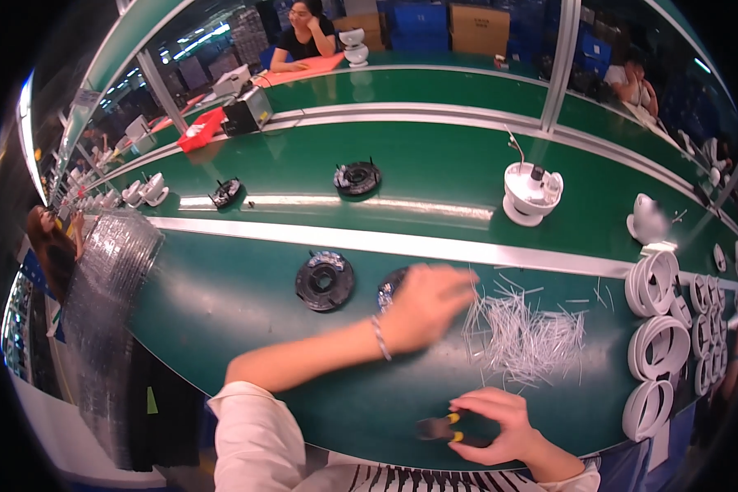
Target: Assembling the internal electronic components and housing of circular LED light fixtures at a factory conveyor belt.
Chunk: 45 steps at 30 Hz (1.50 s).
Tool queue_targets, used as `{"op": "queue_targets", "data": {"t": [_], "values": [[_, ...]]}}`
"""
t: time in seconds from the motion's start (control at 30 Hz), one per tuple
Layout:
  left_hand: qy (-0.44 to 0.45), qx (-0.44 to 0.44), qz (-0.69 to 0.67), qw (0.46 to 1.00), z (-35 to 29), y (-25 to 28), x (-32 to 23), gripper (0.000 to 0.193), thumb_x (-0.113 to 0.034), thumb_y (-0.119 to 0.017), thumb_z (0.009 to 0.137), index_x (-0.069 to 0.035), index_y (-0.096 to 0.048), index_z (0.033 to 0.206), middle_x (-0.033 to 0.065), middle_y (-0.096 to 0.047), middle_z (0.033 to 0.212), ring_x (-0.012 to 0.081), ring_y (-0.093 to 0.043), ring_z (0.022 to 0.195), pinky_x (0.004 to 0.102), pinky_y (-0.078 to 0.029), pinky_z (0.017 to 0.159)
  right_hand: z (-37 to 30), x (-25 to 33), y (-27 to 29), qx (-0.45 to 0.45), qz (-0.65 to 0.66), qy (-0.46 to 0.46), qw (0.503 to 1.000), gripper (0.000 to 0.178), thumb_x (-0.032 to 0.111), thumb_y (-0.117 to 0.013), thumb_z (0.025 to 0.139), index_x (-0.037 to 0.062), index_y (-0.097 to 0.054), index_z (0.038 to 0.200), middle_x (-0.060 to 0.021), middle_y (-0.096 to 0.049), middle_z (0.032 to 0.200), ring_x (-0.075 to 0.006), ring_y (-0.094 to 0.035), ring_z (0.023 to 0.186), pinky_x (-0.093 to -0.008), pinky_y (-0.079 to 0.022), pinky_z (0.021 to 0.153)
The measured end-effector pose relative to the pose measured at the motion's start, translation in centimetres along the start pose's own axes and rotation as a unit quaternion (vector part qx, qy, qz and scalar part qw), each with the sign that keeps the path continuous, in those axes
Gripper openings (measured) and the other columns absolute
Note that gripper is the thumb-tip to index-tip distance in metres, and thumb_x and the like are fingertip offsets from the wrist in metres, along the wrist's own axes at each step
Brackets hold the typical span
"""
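My left hand (425,310) is over the bench, at the left edge of a loose pile of thin white strips (529,338) that look like cable ties. Its fingers point toward the pile but are smeared by motion, so any grip is unclear. Partly hidden behind this hand lies a round black part (392,284) with wiring. Another black ring-shaped part (325,281) with a central hole rests to its left. Near the front edge, my right hand (504,426) is closed around side cutters (444,427) with black and yellow handles, their dark jaws pointing left.
White rings (656,348) stand in stacks along the right side. Beyond a pale rail (369,243), a green conveyor (435,156) carries white round housings (526,197) and black parts (357,178). Bubble wrap (115,271) hangs at left. Other people sit across the line.
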State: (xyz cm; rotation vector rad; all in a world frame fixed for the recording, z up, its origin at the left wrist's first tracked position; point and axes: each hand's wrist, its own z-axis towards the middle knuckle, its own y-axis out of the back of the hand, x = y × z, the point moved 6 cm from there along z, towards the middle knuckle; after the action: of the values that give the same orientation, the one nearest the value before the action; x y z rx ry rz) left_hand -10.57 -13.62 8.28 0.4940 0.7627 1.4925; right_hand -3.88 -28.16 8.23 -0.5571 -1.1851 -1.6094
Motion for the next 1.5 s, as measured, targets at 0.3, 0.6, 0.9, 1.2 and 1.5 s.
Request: {"op": "queue_targets", "data": {"t": [0.3, 0.6, 0.9, 1.2, 1.5], "values": [[0.493, -0.013, 0.162, 0.855, -1.8, 2.2, 30.7, 0.035, -0.020, -0.055, 0.074, -0.004, -0.051, 0.105, 0.0157, -0.053, 0.107, 0.0333, -0.048, 0.104, 0.0439, -0.041, 0.086, -2.0, -2.2, -8.3, 0.181, -0.191, 0.066, 0.963, 0.052, 0.029, -0.066, 0.067, 0.0005, -0.051, 0.108, -0.0102, -0.049, 0.105, -0.0247, -0.046, 0.098, -0.0391, -0.035, 0.086], [0.463, 0.230, 0.200, 0.832, 0.3, -3.5, 34.6, 0.071, -0.017, -0.057, 0.068, -0.023, -0.027, 0.132, 0.0017, -0.027, 0.138, 0.0306, -0.014, 0.130, 0.0643, -0.017, 0.096, -1.5, -2.4, -8.1, 0.171, -0.206, 0.039, 0.963, 0.055, 0.040, -0.057, 0.075, 0.0002, -0.049, 0.112, -0.0137, -0.043, 0.121, -0.0297, -0.034, 0.119, -0.0500, -0.022, 0.099], [0.289, 0.273, 0.163, 0.903, 3.8, -4.6, 33.4, 0.050, -0.018, -0.072, 0.049, -0.003, -0.059, 0.095, 0.0159, -0.061, 0.089, 0.0306, -0.059, 0.086, 0.0354, -0.047, 0.078, -7.1, 2.1, 7.9, -0.300, -0.500, 0.030, 0.812, 0.008, 0.007, -0.062, 0.067, 0.0083, -0.060, 0.075, -0.0037, -0.061, 0.087, -0.0217, -0.058, 0.075, -0.0316, -0.046, 0.062], [0.289, 0.049, -0.102, 0.950, 3.6, 0.2, 28.1, 0.034, -0.009, -0.063, 0.077, 0.007, -0.048, 0.103, 0.0093, -0.059, 0.094, 0.0126, -0.055, 0.085, 0.0247, -0.044, 0.074, -22.8, 1.9, 21.1, -0.429, -0.581, -0.427, 0.544, 0.030, 0.031, -0.069, 0.068, 0.0030, -0.065, 0.078, -0.0111, -0.059, 0.079, -0.0288, -0.058, 0.074, -0.0358, -0.045, 0.066], [0.424, -0.024, -0.623, 0.657, 2.6, -1.6, 10.4, 0.029, -0.018, -0.046, 0.087, -0.003, -0.046, 0.112, 0.0080, -0.056, 0.103, 0.0181, -0.057, 0.091, 0.0378, -0.049, 0.078, -23.5, -1.6, 21.5, -0.367, -0.574, -0.465, 0.565, 0.019, 0.017, -0.067, 0.067, -0.0015, -0.063, 0.068, -0.0154, -0.061, 0.068, -0.0299, -0.059, 0.066, -0.0357, -0.045, 0.064]]}}
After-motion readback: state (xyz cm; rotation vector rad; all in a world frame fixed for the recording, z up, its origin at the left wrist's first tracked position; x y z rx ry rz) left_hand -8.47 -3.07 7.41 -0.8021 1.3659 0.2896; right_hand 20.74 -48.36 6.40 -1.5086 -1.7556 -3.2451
